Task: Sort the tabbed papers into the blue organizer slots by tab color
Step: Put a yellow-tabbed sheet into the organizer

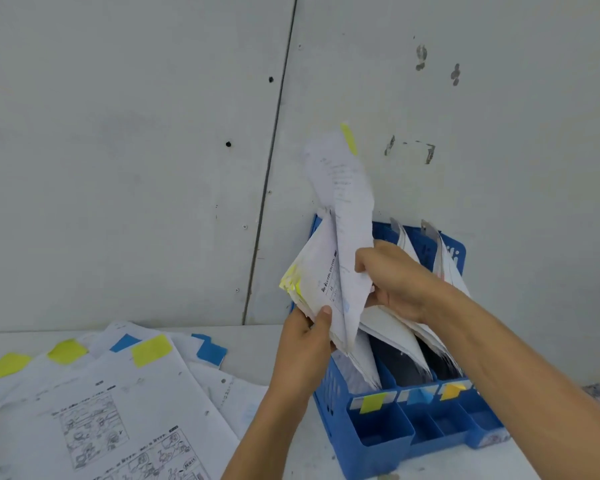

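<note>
At the lower right of the frame the blue organizer stands on the pale surface, its back against the grey wall. Its front edge carries three labels: yellow on the left, blue in the middle, orange on the right. The left hand, just left of the organizer, grips a bundle of papers that rises out of the leftmost slot and leans left. Its thumb presses on the front of the bundle, its other fingers are hidden behind, and yellow tabs fan out along the bundle's left edge. The right hand, at centre right, has its fingers curled round the lower part of a single sheet. The sheet stands nearly upright against the bundle, over the same leftmost slot. Its yellow tab points up near the middle of the frame, blurred. More papers sit in the middle and right slots under the right forearm. In the lower left a loose pile of printed sheets lies spread on the surface, with yellow and blue tabs along its far edges.
</note>
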